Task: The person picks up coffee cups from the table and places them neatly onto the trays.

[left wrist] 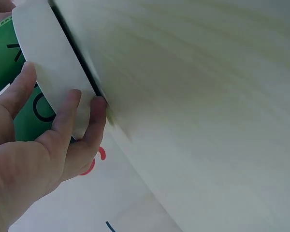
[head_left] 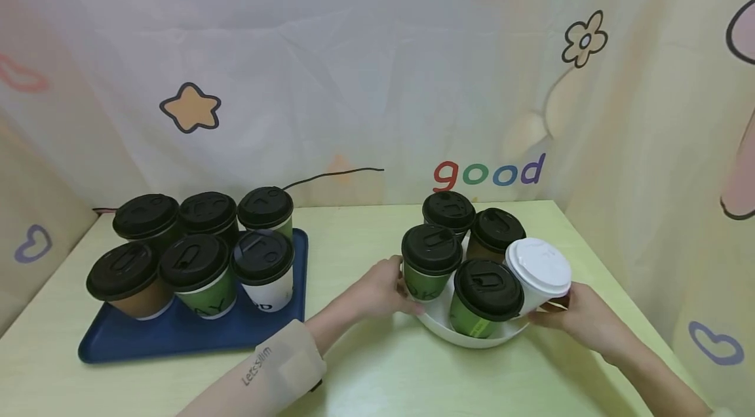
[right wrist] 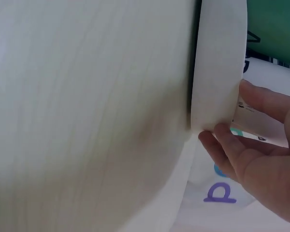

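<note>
A round white tray [head_left: 457,338] with a raised rim stands on the table at the right, bearing several lidded paper cups. My left hand [head_left: 386,289] grips its left side; in the left wrist view the thumb lies at the upper edge and fingers press the outer wall [left wrist: 53,53]. On the opposite side my right hand [head_left: 575,317] holds the rim, thumb over the edge and fingers against the outer wall [right wrist: 217,63]. Among the cups are a green cup [head_left: 427,282], another green one [head_left: 468,315] in front, and a white-lidded cup [head_left: 538,269] beside my right hand.
To the left, a blue rectangular tray [head_left: 177,338] carries several black-lidded cups in two rows. Both trays stand on a pale wooden table [head_left: 354,377]. A printed curtain [head_left: 366,89] hangs behind the table and along its sides.
</note>
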Demonstrator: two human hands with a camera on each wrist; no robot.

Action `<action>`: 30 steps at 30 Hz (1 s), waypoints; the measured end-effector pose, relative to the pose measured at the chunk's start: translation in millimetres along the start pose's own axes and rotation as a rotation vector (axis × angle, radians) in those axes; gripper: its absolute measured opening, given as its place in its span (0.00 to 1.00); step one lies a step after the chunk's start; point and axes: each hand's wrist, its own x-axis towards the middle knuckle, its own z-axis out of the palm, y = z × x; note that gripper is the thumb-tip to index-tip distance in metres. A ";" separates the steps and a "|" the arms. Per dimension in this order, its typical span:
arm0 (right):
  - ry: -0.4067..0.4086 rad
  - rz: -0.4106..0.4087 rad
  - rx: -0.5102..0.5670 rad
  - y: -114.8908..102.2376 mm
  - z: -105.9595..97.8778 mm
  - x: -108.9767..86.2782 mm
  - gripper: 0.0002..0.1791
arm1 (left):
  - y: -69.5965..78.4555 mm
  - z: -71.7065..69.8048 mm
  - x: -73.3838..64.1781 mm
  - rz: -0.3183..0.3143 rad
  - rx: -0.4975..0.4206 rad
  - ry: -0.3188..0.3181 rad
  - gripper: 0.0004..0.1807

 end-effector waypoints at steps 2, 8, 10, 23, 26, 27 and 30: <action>-0.004 0.001 0.008 3.6 -3.2 0.2 0.32 | 1.8 2.9 3.3 -0.003 0.011 0.004 0.39; 0.001 0.006 -0.021 13.2 -12.7 0.1 0.29 | 7.2 11.2 12.5 0.016 0.038 -0.004 0.26; 0.001 0.007 -0.026 15.9 -15.7 0.4 0.27 | 8.5 13.3 15.1 0.029 0.039 -0.008 0.24; -0.013 -0.012 -0.140 19.7 -33.5 1.7 0.25 | 13.3 16.4 10.1 -0.032 0.221 -0.006 0.41; 0.017 -0.029 -0.219 16.7 -45.4 1.5 0.25 | 21.2 8.3 -5.7 -0.041 0.355 0.003 0.54; 0.028 -0.037 -0.241 14.4 -50.3 1.5 0.26 | 24.1 3.5 -12.0 -0.040 0.386 0.003 0.55; 0.068 -0.062 -0.321 3.0 -65.1 1.6 0.29 | 32.0 -17.5 -31.8 -0.025 0.443 -0.015 0.51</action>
